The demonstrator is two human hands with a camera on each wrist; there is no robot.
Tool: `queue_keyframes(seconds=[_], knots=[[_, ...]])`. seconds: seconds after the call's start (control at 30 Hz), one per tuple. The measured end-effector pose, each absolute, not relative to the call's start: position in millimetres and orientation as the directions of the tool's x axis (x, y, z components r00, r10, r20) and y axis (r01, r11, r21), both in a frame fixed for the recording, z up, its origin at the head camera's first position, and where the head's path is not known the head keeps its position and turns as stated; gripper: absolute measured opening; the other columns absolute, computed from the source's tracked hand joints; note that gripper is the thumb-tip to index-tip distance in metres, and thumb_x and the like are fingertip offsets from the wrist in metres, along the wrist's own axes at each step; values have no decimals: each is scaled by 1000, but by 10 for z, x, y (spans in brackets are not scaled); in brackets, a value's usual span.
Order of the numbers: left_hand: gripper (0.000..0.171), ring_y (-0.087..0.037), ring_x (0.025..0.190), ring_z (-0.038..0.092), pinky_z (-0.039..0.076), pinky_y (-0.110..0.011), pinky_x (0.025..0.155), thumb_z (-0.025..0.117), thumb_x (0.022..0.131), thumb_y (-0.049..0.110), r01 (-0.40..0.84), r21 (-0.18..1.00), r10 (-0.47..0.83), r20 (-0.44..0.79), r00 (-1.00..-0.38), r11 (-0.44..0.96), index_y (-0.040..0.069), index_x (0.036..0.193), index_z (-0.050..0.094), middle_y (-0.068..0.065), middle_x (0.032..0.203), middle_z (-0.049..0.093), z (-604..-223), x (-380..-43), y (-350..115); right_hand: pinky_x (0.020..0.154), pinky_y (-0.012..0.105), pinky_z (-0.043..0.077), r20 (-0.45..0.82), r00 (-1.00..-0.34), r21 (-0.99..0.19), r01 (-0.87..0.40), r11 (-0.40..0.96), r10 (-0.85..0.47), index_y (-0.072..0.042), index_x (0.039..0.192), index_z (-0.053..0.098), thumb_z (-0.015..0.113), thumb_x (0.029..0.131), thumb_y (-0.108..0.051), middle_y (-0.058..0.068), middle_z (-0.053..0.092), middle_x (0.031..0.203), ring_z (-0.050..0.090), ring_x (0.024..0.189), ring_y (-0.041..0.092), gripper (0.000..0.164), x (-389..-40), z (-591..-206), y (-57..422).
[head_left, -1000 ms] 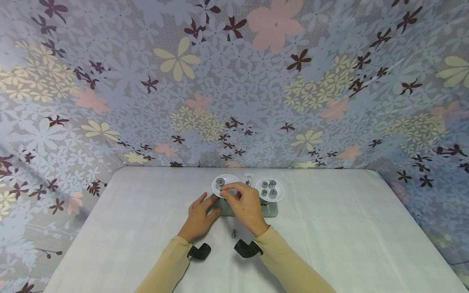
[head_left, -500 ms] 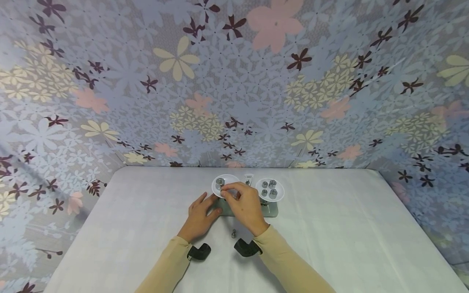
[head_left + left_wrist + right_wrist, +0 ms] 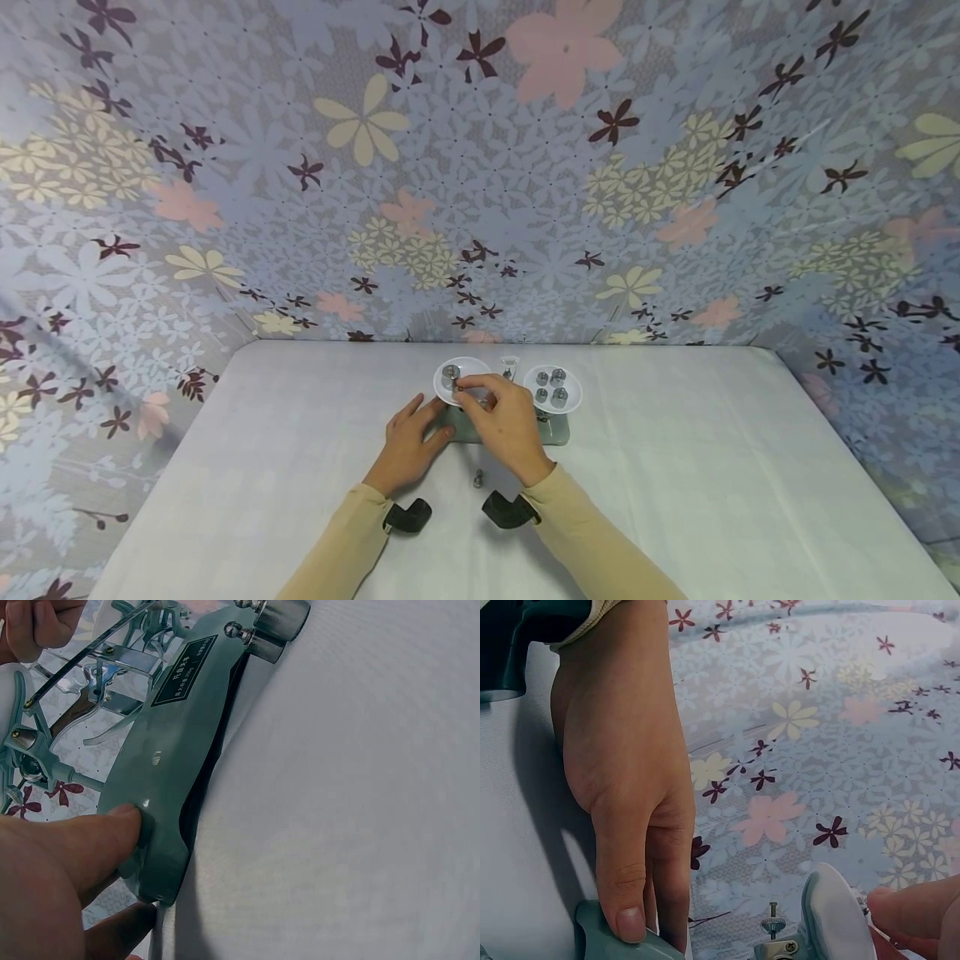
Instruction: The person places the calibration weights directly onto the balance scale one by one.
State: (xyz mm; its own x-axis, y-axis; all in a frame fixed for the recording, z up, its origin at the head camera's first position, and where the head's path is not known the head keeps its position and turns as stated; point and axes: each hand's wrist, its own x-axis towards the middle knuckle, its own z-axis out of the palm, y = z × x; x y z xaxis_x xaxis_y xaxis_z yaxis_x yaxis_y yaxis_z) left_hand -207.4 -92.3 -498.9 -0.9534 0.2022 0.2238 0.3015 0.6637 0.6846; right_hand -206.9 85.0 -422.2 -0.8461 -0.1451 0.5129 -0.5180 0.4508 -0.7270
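Note:
A balance scale with a green base stands at the back middle of the table. My left hand rests on the base's left end; in the left wrist view its thumb lies on top of the green base. Over the left white pan, my right hand pinches a small metal weight between thumb and fingertips, mostly hidden by them. Beside it on that pan sits a larger metal weight. The right pan bears several knobbed weights.
Two knobbed metal weights stand on the white tablecloth in front of the scale, between my forearms. Behind the table hangs flowered cloth. A black wrist camera sits on the left wrist, another on the right.
My right hand has shifted very slightly to the right over the left pan. The left hand, the pans and the weights stay where they were.

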Motion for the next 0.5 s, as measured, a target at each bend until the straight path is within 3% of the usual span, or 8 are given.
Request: queue_keyframes(seconds=[0.23,0.5], knots=[[51,-46,145,28,17,-68,114,61,100,23,328,676,215,248,-945,660,3,146,51,-15,149,51,-4993,-2068,-923,46,22,34,505,-849,-742,-518,425,-153,-10,104,78,77,89,-13,-3,52,67,40,51,5,15,-2019,-4205,905],[51,-48,144,30,18,-68,113,61,100,25,341,667,215,266,-940,662,3,145,53,-16,148,52,-5003,-2071,-931,51,21,41,517,-838,-733,-540,415,-176,-10,100,78,79,88,-11,-5,60,73,49,59,6,13,-1946,-4231,992]])
